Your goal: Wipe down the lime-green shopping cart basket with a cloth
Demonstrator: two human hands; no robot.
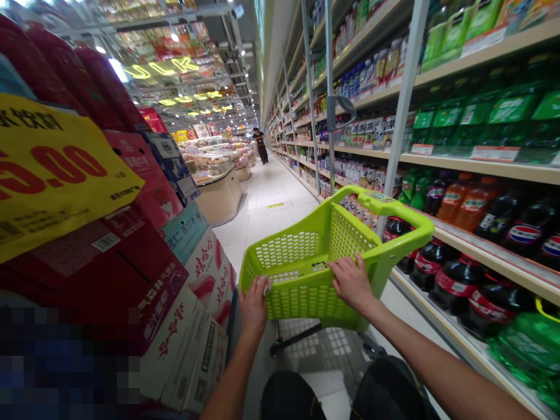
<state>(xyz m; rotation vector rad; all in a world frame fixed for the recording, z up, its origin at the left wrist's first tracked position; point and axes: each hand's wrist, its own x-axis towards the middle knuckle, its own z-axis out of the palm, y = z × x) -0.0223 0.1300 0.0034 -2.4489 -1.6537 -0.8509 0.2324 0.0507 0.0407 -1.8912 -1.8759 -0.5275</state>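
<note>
A lime-green plastic shopping cart (pixel 301 294) with perforated walls stands in front of me, its handle bar toward the shelves on the right. My left hand (pixel 255 306) is closed at the near left corner of the basket rim. Under its fingers shows a small white crumpled piece that looks like tissue, pressed against the cart. My right hand (pixel 352 281) grips the near rim, fingers curled over the top edge. Only a few dark slits show in the basket's bottom.
Stacked drink cartons (pixel 188 326) with a yellow price sign (pixel 56 169) stand close on the left. Shelves of bottles (pixel 476 153) line the right. Down the aisle (pixel 266 192) are display counters (pixel 219 189) and a person in dark clothes (pixel 261 146). My knees (pixel 291 396) are below the cart.
</note>
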